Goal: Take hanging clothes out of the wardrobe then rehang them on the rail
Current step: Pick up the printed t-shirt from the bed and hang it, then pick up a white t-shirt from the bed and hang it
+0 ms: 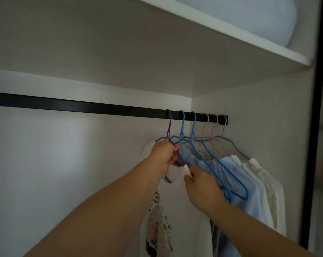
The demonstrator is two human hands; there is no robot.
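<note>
Soft, light white printed T-shirt [177, 210] on thin purple wire hanger [169, 127], under black rail [82, 105]: left hand [164, 156] fingers clamp hanger's shoulder, right hand [201, 184] pinches collar; best lifted by hook.

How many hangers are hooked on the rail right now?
6, all bunched at the right end of the rail: purple hanger leftmost, gripped by the left hand, then two blue, two pink, one blue-grey by the wall.

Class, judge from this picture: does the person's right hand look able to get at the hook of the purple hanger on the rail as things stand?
Probably yes. The purple hanger is the leftmost on the rail, with bare rail beside its hook. The right hand is pinching the white shirt collar just below; it would only have to let go.
</note>
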